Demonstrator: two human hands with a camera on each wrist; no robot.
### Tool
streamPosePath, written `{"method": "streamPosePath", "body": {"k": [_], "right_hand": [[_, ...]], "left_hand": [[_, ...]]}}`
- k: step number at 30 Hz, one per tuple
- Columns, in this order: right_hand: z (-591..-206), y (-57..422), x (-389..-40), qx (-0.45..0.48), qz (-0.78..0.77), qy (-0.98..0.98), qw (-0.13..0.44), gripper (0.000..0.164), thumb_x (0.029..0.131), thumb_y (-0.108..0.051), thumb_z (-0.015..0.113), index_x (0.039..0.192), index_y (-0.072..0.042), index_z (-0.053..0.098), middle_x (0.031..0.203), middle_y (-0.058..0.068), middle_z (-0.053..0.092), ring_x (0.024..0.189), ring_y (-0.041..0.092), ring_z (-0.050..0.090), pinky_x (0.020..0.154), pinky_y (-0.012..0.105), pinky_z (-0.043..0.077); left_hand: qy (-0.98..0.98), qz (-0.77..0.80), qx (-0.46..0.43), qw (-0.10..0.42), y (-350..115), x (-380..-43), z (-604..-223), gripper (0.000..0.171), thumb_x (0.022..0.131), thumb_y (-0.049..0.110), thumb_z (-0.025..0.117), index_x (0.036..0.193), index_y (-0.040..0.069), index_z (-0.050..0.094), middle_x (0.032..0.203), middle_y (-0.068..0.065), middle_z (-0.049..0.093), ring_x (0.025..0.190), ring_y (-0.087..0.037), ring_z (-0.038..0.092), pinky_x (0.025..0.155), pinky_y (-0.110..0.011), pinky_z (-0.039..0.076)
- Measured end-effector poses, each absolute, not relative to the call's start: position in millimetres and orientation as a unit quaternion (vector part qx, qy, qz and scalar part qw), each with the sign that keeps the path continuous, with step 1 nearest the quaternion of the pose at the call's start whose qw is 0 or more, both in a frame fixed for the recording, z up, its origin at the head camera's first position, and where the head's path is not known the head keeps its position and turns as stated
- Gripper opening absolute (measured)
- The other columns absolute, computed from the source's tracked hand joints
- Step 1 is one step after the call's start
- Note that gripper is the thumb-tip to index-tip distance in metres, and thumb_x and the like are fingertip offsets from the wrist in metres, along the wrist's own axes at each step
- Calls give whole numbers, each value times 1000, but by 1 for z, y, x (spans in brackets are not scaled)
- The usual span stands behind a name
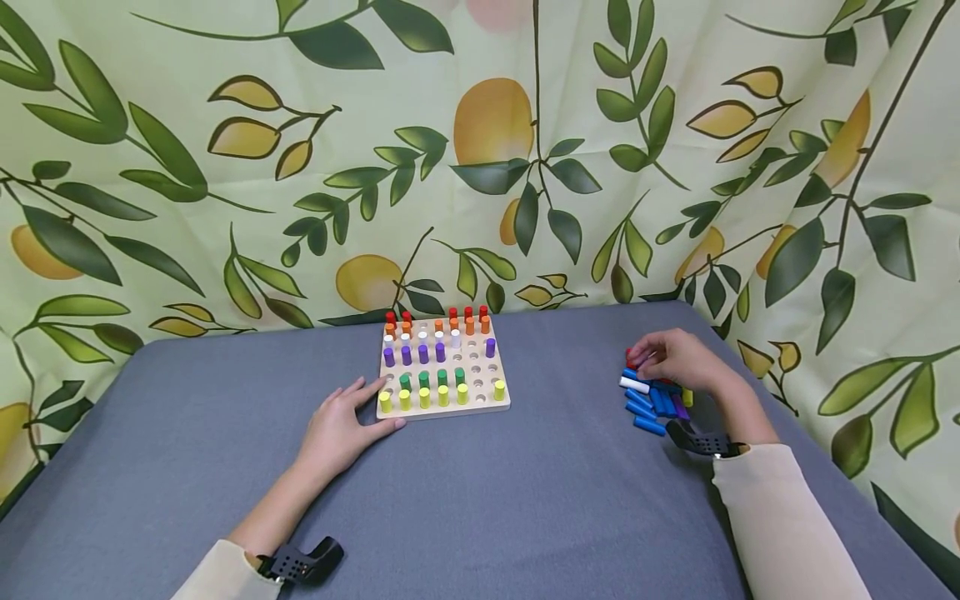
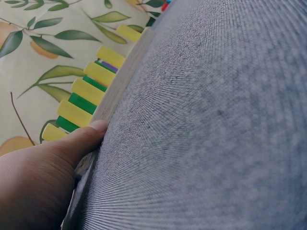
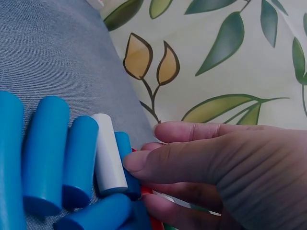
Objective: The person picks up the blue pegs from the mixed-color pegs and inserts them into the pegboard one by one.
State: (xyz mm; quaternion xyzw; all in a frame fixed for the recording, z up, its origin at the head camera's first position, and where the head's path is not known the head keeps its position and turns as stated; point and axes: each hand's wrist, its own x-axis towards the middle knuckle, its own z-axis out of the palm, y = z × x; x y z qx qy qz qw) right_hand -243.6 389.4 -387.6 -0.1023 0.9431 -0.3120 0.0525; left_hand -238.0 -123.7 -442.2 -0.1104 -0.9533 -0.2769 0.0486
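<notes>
In the head view, a flat, rectangular, pale wooden pegboard (image 1: 482, 400) sits toward the back of a table covered in grey-blue cloth (image 1: 570, 500). Its short coloured cylinders stand upright in rows grouped by colour, from red pegs (image 1: 469, 313) along the 12 o'clock edge to yellow pegs (image 1: 423, 397) along the 6 o'clock edge. The left hand (image 1: 339, 423) spreads wide around the board's 7 o'clock corner, seemingly to steady it. Well apart at 3 o'clock, smooth blue cylindrical pegs (image 1: 648, 426) lie heaped with a glossy white cylindrical peg (image 1: 634, 385), probably gathered there for easy reach. The right hand (image 1: 678, 360) bends over the heap's 12 o'clock side, gap narrow. In the left wrist view, the thumb lies straight against the board's near edge, which slants away toward 1 o'clock, apparently bracing it. In the right wrist view, the thumb is just at the white peg's 3 o'clock side; with the fingertips partly hidden, I cannot tell whether they hold anything.
</notes>
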Motion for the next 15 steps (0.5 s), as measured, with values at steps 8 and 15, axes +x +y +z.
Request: {"method": "streamPosePath", "body": {"k": [8,15], "right_hand": [[-397,387,-250,-112,-303,945,56,25,88,-9,78,109,0,71,102,11,75,85,10,68,74,17,55],[-397,384,-248,-120,-300,945,54,23,90,-6,74,112,0,71,102,11,75,92,15,69,77,16,53]], "left_hand": [[-954,-274,-111,52,-124,-238,-442,75,83,47,80,145,13,57,149,-30,48,137,-62,40,106,-76,36],[-953,-275,-114,54,-124,-238,-442,74,83,47,80,145,13,57,149,-30,49,137,-62,41,105,-77,36]]}}
